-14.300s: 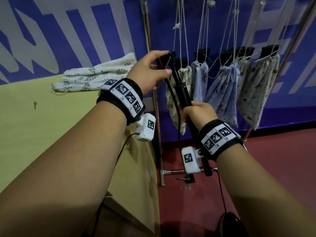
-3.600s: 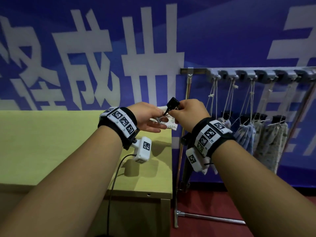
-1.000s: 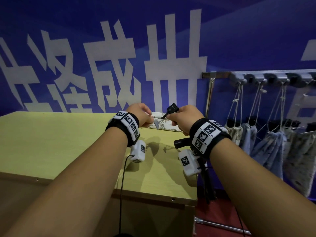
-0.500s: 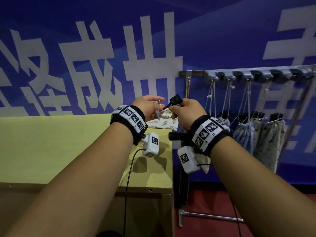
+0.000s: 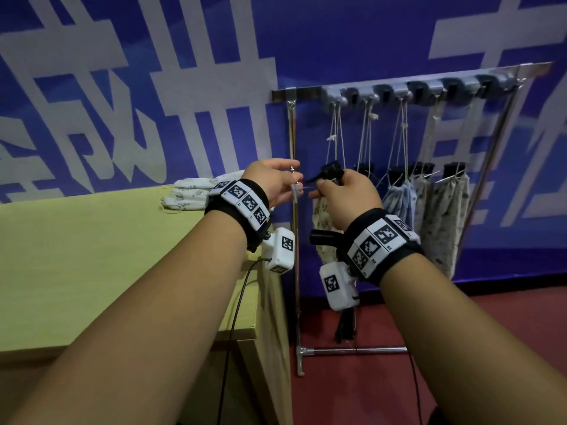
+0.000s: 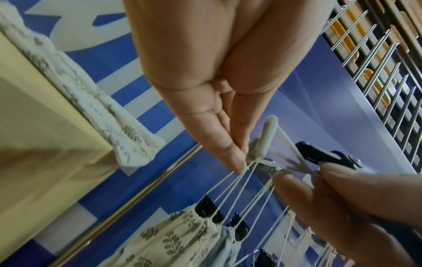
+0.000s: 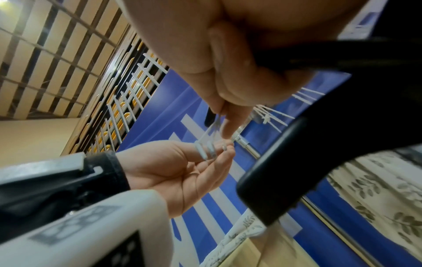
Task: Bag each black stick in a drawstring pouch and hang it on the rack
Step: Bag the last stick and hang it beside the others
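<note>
My right hand [image 5: 316, 191] grips a black stick [image 5: 329, 171] that sits in a leaf-print drawstring pouch [image 5: 323, 216] hanging below the fist. Its thumb and forefinger also pinch the white drawstring [image 5: 295, 191]. My left hand [image 5: 296, 182] pinches the cord's knotted end a little to the left. In the left wrist view the fingertips [image 6: 239, 162] hold several strands of the drawstring [image 6: 228, 182], with the stick's head [image 6: 319, 155] beyond. Both hands are level with the left post of the rack [image 5: 399, 87], below its hooks.
Several filled pouches [image 5: 441, 216] hang by cords from the rack's grey hooks. The rack's post [image 5: 294, 286] stands against the edge of the yellow table [image 5: 92, 256]. Spare folded pouches [image 5: 193, 191] lie at the table's far corner. Red floor lies below.
Both hands have carried the bagged stick to the right, past the table's edge to the rack's left post. The grips on cord and stick are the same.
</note>
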`<state>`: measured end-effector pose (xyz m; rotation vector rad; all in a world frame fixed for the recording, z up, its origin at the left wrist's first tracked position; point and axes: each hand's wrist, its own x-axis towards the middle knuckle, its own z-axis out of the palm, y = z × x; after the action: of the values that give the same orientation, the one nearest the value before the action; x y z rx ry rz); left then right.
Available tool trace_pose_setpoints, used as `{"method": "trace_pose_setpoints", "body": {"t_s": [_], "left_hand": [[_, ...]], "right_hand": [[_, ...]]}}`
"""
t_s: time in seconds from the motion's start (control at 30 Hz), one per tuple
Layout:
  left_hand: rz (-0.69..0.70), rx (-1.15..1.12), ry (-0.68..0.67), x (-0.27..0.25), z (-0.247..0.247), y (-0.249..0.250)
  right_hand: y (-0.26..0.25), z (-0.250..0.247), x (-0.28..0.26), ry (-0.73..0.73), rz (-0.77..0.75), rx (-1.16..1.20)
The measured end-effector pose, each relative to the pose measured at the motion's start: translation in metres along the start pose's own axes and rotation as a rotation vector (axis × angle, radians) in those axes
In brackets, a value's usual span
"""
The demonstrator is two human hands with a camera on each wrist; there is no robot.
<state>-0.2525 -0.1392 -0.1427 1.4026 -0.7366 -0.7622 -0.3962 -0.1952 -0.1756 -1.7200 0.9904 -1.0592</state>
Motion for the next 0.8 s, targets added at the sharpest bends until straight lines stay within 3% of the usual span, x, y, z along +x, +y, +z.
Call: {"method": "trace_pose_setpoints", "body": {"t_s": [0.47, 0.8], "left_hand": [[-0.065, 0.001, -0.111, 0.046, 0.029, -0.07], [-0.048, 0.095, -0.078, 0.056, 0.021, -0.075]], "right_hand": [[0.103, 0.02, 0.017, 0.169, 0.102, 0.082], [0.118, 0.04, 0.015, 0.163, 0.114, 0.161]]}}
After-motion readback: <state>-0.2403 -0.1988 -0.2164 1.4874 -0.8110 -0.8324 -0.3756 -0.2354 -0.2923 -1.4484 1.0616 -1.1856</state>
